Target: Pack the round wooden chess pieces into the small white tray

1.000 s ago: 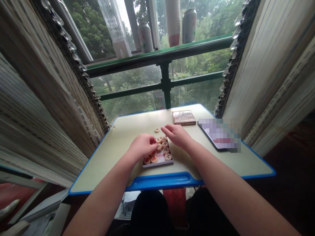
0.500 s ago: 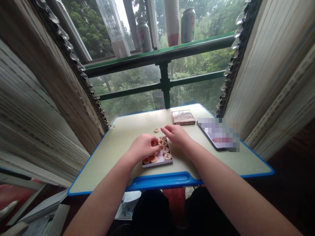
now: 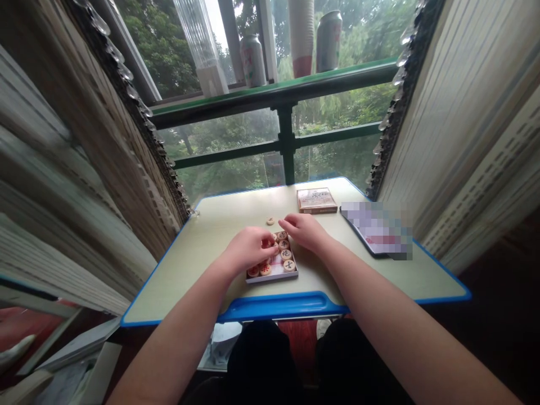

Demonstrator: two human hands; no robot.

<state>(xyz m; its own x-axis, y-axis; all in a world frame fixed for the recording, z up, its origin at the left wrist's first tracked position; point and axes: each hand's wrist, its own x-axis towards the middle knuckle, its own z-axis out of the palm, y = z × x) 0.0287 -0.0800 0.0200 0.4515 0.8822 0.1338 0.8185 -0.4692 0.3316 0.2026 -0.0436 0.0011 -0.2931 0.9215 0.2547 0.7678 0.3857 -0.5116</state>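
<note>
A shallow open box (image 3: 274, 277) stands on the table, holding round wooden Chinese chess pieces with red or black characters. My left hand (image 3: 248, 247) reaches over its left side, thumb and fingers curled together around a Chinese chess piece; the fingers partly cover it and its neighbours. A black-marked piece (image 3: 289, 265) sits in the box's near right corner, with others in a column behind it. Beside the far right corner rests my right hand (image 3: 306, 230), fingers stretched out and holding nothing visible. One loose piece (image 3: 270, 221) lies on the table beyond the box.
A flat printed box (image 3: 316, 201) lies at the back of the table (image 3: 202, 236). To its right is a blurred-out tablet or phone (image 3: 373, 230). A blue tray groove (image 3: 278, 305) runs along the near edge. Cans (image 3: 329, 40) and stacked cups (image 3: 301, 39) stand on the window ledge.
The view has shifted slightly. My left hand stays over the box with its fingers curled, and my right hand keeps its place by the far corner. The pieces look unchanged.
</note>
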